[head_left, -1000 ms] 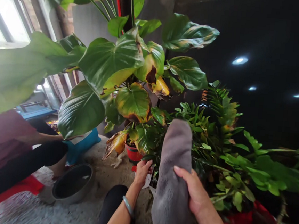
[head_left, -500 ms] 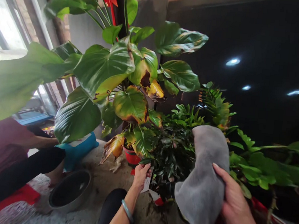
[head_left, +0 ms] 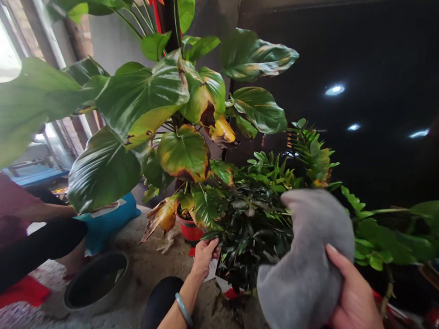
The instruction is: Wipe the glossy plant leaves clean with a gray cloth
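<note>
My right hand (head_left: 357,304) is closed on a soft grey cloth (head_left: 305,274), thumb on its face, and the cloth hangs bent in front of the plants. Lower in the middle, my left hand (head_left: 204,258) has its fingers pinched together at a dark green leaf (head_left: 212,234) on the left edge of a bushy, dark-leaved plant (head_left: 252,229). A bracelet (head_left: 183,310) circles my left wrist. Just behind that hand stands a red pot (head_left: 188,229) under a tall plant with big leaves (head_left: 144,96), some yellowed and brown at the edges.
On the left sits another person (head_left: 3,217) beside a teal cloth-like thing (head_left: 108,224). A dark basin (head_left: 97,282) stands on the rough floor (head_left: 129,315). More green plants (head_left: 397,241) fill the right side, before a dark glossy wall (head_left: 385,71).
My right hand and the cloth have moved slightly right, and the cloth's upper end has curled over. The left hand stays at the leaf. The whole view has shifted a little.
</note>
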Demonstrator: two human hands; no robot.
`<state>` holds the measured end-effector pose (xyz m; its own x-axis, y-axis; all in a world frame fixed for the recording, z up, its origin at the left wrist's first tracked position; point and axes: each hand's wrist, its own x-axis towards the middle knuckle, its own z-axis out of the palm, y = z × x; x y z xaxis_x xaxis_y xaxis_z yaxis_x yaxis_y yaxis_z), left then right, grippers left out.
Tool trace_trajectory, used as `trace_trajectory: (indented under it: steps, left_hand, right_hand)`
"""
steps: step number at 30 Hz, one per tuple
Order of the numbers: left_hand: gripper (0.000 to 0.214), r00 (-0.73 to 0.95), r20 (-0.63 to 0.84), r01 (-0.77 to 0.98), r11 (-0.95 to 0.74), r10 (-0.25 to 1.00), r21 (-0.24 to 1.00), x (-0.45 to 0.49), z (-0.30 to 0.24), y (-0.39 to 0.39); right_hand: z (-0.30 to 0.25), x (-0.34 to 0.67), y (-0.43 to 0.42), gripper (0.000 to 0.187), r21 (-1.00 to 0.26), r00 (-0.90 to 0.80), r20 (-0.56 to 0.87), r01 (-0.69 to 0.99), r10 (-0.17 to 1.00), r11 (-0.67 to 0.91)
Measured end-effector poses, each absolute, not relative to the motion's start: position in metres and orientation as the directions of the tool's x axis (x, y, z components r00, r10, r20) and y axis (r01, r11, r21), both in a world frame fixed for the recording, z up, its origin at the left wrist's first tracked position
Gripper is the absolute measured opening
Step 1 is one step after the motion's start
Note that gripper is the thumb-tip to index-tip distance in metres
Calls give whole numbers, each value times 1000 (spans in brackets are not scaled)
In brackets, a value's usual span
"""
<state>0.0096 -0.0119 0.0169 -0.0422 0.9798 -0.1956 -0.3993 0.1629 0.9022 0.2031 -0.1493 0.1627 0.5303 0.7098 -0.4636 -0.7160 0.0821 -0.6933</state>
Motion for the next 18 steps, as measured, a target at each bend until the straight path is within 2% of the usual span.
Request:
trace_trajectory:
  steps: [1,2,4,6,8,11,14,16,18]
  left_hand:
    - [33,-40,-193,-399,162,980,902,10,18,-13]
    - [33,-37,-192,-399,161,981,903,11,18,-13]
    - [33,-35,-190,-400,160,981,903,11,19,-15]
    - [33,-41,-190,-404,158,981,901,9,19,-15]
    - [32,-50,-195,-409,158,979,899,8,17,-14]
    - [29,-57,-210,-410,169,976,897,6,13,-10]
    - [27,-60,-215,-403,174,975,899,6,11,-9]
    - [27,-56,-211,-400,172,976,900,7,12,-10]
    - [27,-45,-205,-399,170,978,901,9,15,-12]
  right_hand:
    - [168,202,-138,18,-669,534,-450,-732,716,126]
    - [168,198,-128,16,-640,490,-463,-761,739,104]
    - [151,185,-120,11,-577,327,-554,-814,766,-70]
    - [122,169,-130,12,-524,176,-671,-800,721,-292]
    - [94,157,-152,18,-581,212,-684,-736,698,-347]
    - [86,159,-181,27,-653,277,-645,-683,713,-326]
    - [122,176,-176,36,-699,392,-593,-684,703,-208]
    - [148,184,-156,30,-720,508,-511,-694,693,-22]
    - [159,185,-134,20,-668,475,-497,-744,726,29]
